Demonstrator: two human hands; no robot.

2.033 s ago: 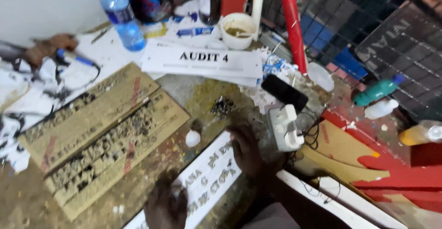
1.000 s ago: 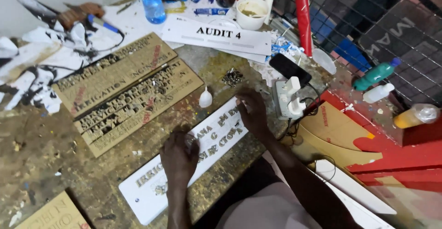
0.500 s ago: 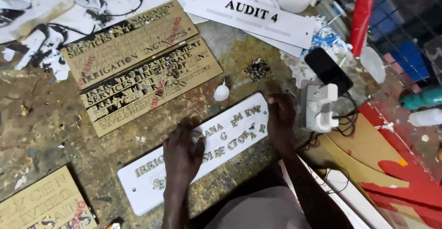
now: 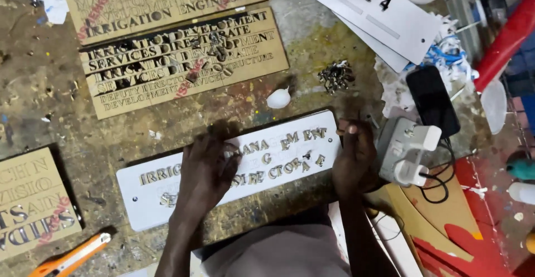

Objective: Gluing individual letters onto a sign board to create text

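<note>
A long white sign plate (image 4: pixel 290 154) with small gold letters stuck on it lies tilted on the worn workbench. My left hand (image 4: pixel 205 175) rests flat on the plate's left-middle, fingers spread over some letters. My right hand (image 4: pixel 354 157) grips the plate's right end, fingers curled at its edge. Some letters near the plate's middle sit loose and crooked.
Two tan boards with cut-out lettering (image 4: pixel 184 59) lie above the plate, another (image 4: pixel 30 199) at the left edge. A white glue blob (image 4: pixel 278 98), a pile of small metal bits (image 4: pixel 336 76), a black phone (image 4: pixel 433 100), a white power adapter (image 4: pixel 407 154) and an orange cutter (image 4: pixel 69 257) surround it.
The camera has dropped closer and tilted down onto the white plate. My left hand has slid onto the plate's letters; my right hand stays at its right end.
</note>
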